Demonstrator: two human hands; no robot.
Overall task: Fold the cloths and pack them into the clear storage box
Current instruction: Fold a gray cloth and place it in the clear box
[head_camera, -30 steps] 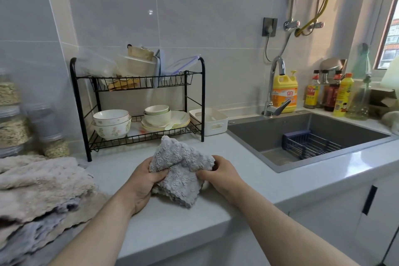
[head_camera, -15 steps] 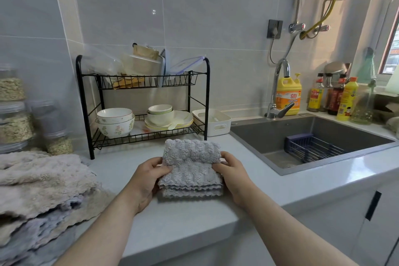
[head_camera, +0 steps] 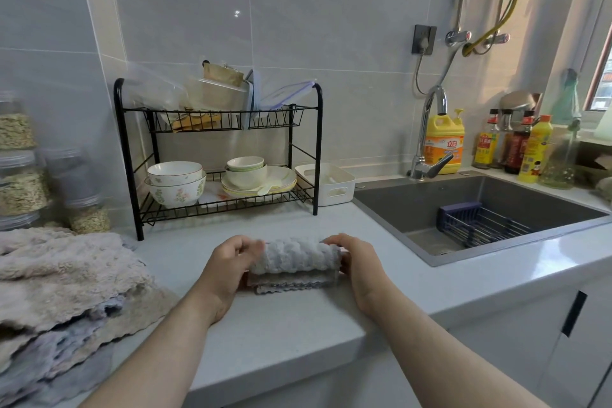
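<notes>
Pale stone kitchen counter (head_camera: 298,318), sink (head_camera: 463,209) at 2 o'clock: a folded grey cloth (head_camera: 294,262) sits at centre, the left hand (head_camera: 228,270) and right hand (head_camera: 357,262) each curled around one short end. Fluffy, soft and light, it would likely sag unless held at both ends or pinched across its scalloped layers. More shaggy cloths (head_camera: 66,275) are heaped at 9 o'clock.

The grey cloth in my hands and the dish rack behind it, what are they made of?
Grey cloth: probably microfibre fleece, matte; nubby pile, scalloped edges. Dish rack: likely metal; thin wire and tube, glossy black coating.
</notes>
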